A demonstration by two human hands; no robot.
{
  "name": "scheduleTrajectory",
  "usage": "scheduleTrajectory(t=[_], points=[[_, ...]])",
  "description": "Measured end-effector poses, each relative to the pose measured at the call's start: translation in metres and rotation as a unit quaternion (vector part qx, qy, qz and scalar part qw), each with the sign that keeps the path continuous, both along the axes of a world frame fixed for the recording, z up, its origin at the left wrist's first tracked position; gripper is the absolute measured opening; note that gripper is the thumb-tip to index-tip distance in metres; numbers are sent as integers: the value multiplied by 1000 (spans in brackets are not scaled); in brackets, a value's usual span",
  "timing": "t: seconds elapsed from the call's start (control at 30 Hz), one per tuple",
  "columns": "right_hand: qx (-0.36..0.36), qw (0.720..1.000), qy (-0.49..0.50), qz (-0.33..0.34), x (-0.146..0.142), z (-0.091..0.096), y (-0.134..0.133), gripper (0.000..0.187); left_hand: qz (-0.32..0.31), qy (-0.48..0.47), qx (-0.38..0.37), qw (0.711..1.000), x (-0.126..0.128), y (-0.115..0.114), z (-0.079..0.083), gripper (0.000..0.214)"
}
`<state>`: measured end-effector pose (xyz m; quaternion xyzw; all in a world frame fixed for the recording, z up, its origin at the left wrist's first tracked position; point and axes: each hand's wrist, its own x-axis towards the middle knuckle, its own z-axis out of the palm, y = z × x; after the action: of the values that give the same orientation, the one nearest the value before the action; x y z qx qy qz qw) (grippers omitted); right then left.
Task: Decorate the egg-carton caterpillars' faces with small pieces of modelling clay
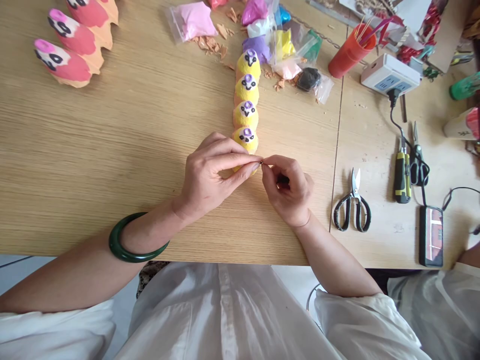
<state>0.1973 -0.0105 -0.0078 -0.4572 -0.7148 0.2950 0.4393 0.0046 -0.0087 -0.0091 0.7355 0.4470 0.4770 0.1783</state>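
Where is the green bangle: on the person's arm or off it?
On the arm: the dark green bangle circles the left forearm, sitting loosely above the wrist, with skin showing inside the loop.

place: craft workspace | surface: light oak-grain wooden table (112,150) | centre: row of yellow painted egg-carton cups (246,107) | far: clear plastic bags of coloured clay (191,21) | right: black-handled steel scissors (352,205), white power strip (390,75)

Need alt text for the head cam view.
The left hand and right hand pinch a tiny dark piece beside a row of yellow painted egg-carton chicks on a wooden table. Pink painted chicks sit upper left; scissors lie right.
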Motion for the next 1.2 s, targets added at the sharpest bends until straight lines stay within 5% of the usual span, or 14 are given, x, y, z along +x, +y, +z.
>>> scheduleTrajectory(t=[0.23,0.57,0.73,0.87,1.0,1.2], points=[[55,993,-106,10,4,-3,3,14,14,6,2,1000,1,0,-1,13],[264,945,-192,-13,4,-7,8,10,6,3,6,1000,1,0,-1,14],[274,940,-202,-5,4,-6,7,8,17,2,2,1000,1,1,-1,13],[185,976,-113,-1,2,-5,5,6,25,-12,-5,1000,1,1,2,14],[7,999,45,-1,-2,3,2,14,41,-73,-48,995,3,0,5,19],[-236,941,238,48,-9,13,3,33,42,-128,-64,989,5,-4,6,17]])
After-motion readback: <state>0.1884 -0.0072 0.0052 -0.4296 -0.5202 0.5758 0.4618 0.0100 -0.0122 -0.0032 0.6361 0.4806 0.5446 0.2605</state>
